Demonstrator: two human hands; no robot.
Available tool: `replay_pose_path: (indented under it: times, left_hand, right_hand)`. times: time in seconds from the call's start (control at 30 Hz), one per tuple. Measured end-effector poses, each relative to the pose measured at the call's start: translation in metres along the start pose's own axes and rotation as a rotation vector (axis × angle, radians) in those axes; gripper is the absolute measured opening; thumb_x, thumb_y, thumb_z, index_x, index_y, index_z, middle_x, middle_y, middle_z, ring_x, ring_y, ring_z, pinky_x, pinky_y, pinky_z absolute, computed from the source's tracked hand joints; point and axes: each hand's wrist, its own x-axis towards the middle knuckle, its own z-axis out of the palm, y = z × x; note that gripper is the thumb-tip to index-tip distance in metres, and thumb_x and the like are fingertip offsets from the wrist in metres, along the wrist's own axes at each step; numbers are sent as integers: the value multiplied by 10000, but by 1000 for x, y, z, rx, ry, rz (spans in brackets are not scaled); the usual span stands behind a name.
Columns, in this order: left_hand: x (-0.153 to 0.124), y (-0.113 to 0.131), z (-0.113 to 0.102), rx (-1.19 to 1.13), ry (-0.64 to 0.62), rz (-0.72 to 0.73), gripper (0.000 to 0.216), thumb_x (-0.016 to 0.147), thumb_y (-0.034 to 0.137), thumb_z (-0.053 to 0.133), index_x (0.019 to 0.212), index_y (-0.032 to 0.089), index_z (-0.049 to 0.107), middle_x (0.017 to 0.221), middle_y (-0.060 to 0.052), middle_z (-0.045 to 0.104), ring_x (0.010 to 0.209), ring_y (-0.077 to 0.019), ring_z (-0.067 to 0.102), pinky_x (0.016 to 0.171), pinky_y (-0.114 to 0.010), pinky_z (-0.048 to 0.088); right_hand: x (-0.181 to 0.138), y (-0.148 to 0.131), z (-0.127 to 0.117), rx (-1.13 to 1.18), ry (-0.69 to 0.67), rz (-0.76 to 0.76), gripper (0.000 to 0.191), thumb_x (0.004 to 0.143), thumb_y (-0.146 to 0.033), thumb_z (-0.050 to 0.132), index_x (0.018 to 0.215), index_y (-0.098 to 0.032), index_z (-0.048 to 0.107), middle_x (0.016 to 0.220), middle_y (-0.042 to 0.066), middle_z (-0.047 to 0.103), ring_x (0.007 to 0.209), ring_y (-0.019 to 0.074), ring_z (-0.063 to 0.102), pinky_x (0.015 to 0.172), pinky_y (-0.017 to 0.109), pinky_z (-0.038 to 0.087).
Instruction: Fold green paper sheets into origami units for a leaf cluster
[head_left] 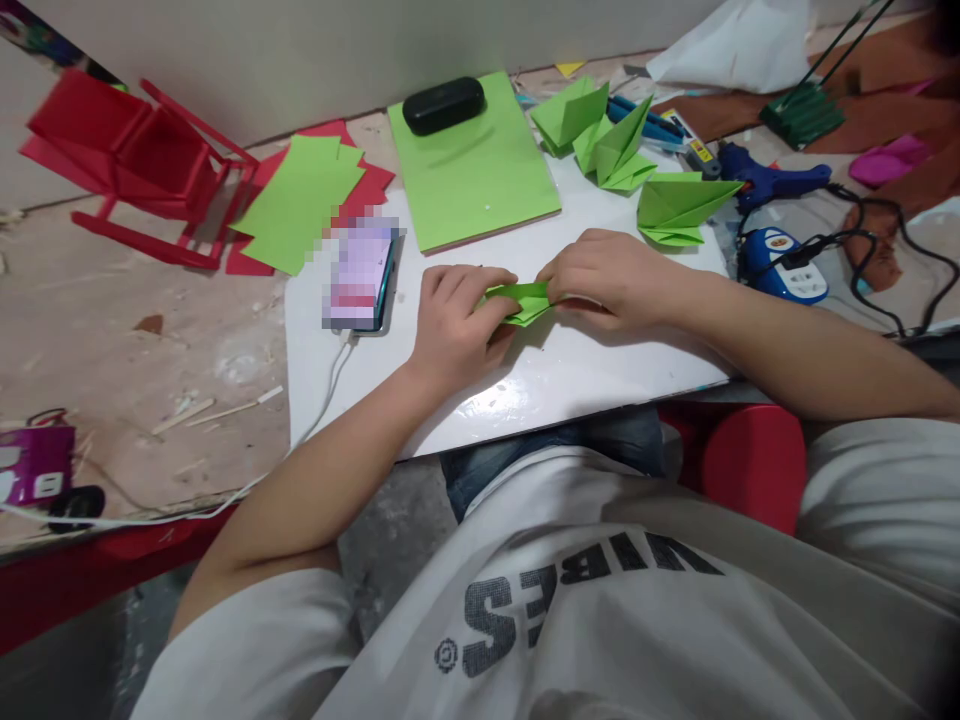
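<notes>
Red chair [150, 160]: a small toy, beside some loose green sheets [304, 200].
Phone [360, 275]: lies on the white board [585, 365], with a white cord [334, 382] in it.
Left hand [465, 315]: nearly closed, pinching the left end of the folded paper.
Folded paper [531, 300]: green, held between both hands above or on the board; I can't tell if it touches.
Right hand [600, 280]: curled in, pinching the right end.
Oops on the left: the cord runs close to the left arm, so a bump there might drag the phone.
Oops in the middle: if one hand pulls harder, the folded paper could bend crooked or rip.
Oops on the right: a quick move back might squash the nearest of the green shapes [686, 205].
Bench [187, 350]: thin sticks [225, 412] left, a green pad [472, 190] under a black case [442, 105] at the back, then a glue gun [772, 180] and plug block [784, 265] right.
Room: pale wall [337, 60] behind, red seat [754, 460] low on the right.
</notes>
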Motion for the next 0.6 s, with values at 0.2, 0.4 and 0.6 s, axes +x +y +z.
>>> replay_pose_path:
  times: [0.2,0.4,0.6]
  left_hand:
    - [-1,-3,-3,-57,86,51,93,1045,256,689,1114,294,738,1188,-101,865,1094,-332,787,973,-560,551]
    - [1,0,-6,-122,96,48,55,1051,296,677,1067,279,727,1118,-104,870,1025,-313,796,902,-514,605]
    - [1,1,-7,-128,112,14,106,1057,353,672,1017,272,727,1030,-95,871,966,-305,810,865,-494,625]
  right_hand:
    - [0,-6,6,-8,114,7,397,1225,-530,522,1313,-284,820,1307,82,898,1184,314,794,1042,525,551]
    - [-1,-4,14,30,165,21,329,1209,-415,534,1274,-307,838,1246,65,909,1125,303,815,1013,524,574]
    - [-4,-2,16,-22,202,-45,293,1170,-322,576,1336,-312,817,1283,36,919,1099,271,837,972,487,602]
